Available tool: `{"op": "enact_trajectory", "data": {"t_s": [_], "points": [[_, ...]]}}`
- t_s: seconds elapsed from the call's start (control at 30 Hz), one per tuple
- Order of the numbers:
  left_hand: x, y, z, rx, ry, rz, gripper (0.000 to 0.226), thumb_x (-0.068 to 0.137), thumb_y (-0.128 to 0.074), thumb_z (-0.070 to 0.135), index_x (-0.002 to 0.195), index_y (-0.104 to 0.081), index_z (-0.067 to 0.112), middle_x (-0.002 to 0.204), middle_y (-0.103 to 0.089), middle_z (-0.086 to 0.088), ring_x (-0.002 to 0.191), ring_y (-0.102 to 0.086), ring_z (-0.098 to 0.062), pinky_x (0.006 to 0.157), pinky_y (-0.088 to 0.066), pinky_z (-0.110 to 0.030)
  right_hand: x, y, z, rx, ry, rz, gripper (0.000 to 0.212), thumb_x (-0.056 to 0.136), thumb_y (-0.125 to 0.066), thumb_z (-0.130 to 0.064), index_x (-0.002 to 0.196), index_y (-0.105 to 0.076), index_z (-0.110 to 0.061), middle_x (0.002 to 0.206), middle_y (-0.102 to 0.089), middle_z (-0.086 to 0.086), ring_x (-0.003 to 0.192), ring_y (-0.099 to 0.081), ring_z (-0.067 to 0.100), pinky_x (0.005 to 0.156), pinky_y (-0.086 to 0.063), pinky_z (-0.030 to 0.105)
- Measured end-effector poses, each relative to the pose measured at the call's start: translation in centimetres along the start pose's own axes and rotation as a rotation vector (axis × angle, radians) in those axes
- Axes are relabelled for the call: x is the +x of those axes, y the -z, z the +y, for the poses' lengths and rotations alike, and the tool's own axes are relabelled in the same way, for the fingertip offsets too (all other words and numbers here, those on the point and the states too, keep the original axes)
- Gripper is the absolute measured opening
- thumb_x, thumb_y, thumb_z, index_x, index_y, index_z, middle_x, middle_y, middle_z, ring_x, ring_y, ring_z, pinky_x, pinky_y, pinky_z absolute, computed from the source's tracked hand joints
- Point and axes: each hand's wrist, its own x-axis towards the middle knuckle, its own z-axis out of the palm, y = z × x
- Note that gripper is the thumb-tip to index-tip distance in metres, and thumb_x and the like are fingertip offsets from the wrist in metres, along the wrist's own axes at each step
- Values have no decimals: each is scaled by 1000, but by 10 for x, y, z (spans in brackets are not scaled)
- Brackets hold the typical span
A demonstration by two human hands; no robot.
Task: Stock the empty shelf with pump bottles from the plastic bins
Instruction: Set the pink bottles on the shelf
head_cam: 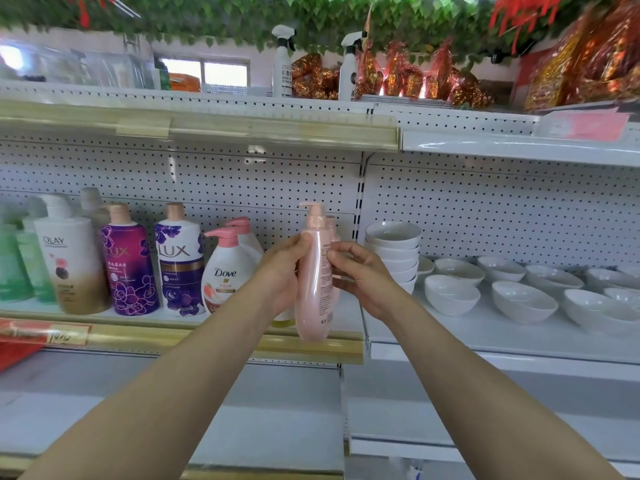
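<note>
A tall pale-pink pump bottle [314,282] is held upright in front of the shelf [311,344], its base level with the shelf's gold front rail. My left hand [282,271] grips its left side. My right hand [360,275] pinches its right edge with fingertips on the label. On the shelf to the left stand a Dove bottle [225,271], two Lux bottles [180,258], an Olay bottle [74,258] and green bottles [20,265]. Another pink bottle is partly hidden behind the held one.
Stacked white bowls [394,251] stand just right of the held bottle, with more white bowls [523,299] spread over the right-hand shelf. A gold rail of the upper shelf [242,129] overhangs. White spray bottles [282,60] and red-gold decorations sit on top.
</note>
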Motion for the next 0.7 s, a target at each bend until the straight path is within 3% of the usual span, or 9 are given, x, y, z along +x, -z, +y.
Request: {"op": "enact_trajectory", "data": {"t_s": [0.07,0.17,0.27,0.37,0.5,0.7], "points": [[0,-1,-2,29,-21,-16,18,97,-58,15,109,-68,7,92,-76,-10,85,-73,-21,72,-57,-34,-5,-1,2,4,6,-40,22,95,-66,-21,112,-69,-8,106,-69,11,101,-65,26,95,-53,42],[1,-6,-5,35,-40,13,16,91,-66,14,106,-69,6,93,-75,-14,85,-73,-24,79,-59,-42,-11,-5,0,-77,-6,-139,36,93,-69,-25,125,-67,-9,119,-71,12,115,-66,30,102,-52,43],[3,-11,-8,52,-32,59,26,83,-76,13,106,-65,7,97,-73,-15,90,-72,-30,78,-59,-43,-11,-5,-3,-169,4,-132,37,89,-74,-20,124,-68,-9,116,-73,14,113,-68,31,104,-50,45],[6,-12,-8,78,-34,75,38,79,-80,13,112,-62,8,98,-73,-14,88,-72,-28,72,-58,-38,-9,-1,-1,-116,15,-111,36,88,-73,-8,123,-66,-4,115,-71,16,113,-66,35,102,-52,44],[11,-4,-6,36,-37,86,31,83,-76,9,111,-63,6,99,-72,-13,84,-70,-24,64,-55,-31,-3,8,8,-22,-14,-85,47,86,-74,-9,130,-58,-4,121,-68,21,115,-64,41,100,-53,47],[10,-13,-8,160,-145,183,39,75,-83,8,102,-55,14,97,-64,-5,83,-68,-18,65,-53,-28,4,0,5,-371,15,-145,61,76,-85,-29,130,-59,-18,116,-73,3,109,-70,19,100,-53,45]]}}
